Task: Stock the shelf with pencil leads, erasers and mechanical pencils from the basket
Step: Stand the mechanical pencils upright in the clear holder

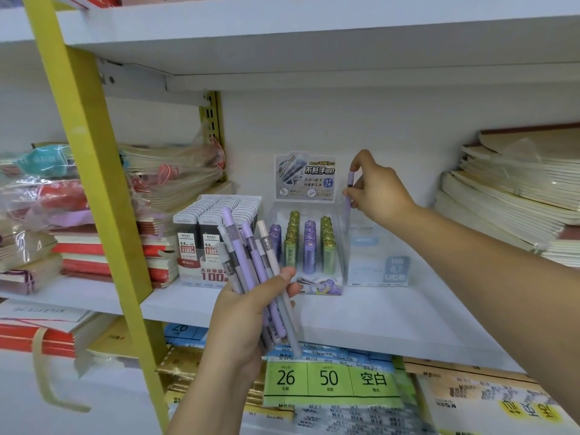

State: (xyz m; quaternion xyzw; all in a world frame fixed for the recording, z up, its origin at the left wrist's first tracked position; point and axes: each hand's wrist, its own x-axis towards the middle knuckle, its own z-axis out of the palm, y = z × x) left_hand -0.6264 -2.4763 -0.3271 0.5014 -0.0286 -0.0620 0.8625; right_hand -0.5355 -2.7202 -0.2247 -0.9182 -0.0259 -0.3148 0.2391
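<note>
Hands (375,191) (251,312) both gripping pencils (251,262)

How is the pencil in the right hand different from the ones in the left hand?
The right hand pinches a single purple pencil, while the left hand grips a bundle of several. The single pencil stands upright over the clear box on the shelf; the bundle fans out at a tilt in front of the shelf. The single one is lilac; the bundle mixes lilac, grey and pale pink. All are slim pastel pencils.
</note>
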